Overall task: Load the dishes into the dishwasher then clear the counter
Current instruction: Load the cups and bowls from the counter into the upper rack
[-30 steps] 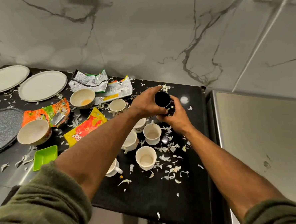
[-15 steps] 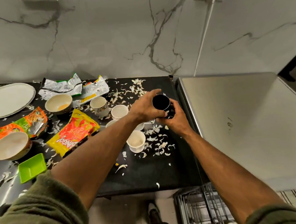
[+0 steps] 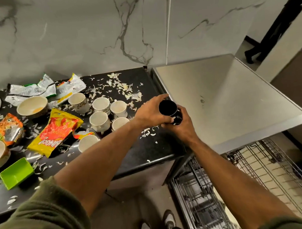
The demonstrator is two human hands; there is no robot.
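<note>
Black stone counter [image 3: 141, 150], nine o'clock of frame: it is littered with white peel scraps [image 3: 120, 84]. On it are noted a lime-green square plastic dish [image 3: 16, 173], a torn yellow-and-red foil snack wrapper [image 3: 54, 131] and a cluster of cream ceramic cups [image 3: 101, 120].

A small glossy black ceramic cup [image 3: 168, 108] is held upright above the counter's right edge, at three o'clock of the cluster. It is gripped from nine o'clock by the left hand [image 3: 151, 113], fingers curled round its wall. It is clasped from five o'clock by the right hand [image 3: 182, 129], low on its side.

A pulled-out wire dishwasher rack [image 3: 256, 168] is seen at five o'clock, below.

Risks, as judged:
- The cup could be knocked against the brushed steel dishwasher top [image 3: 225, 101] while being lowered.
- The glossy wall could be let slip if one hand is released early.
</note>
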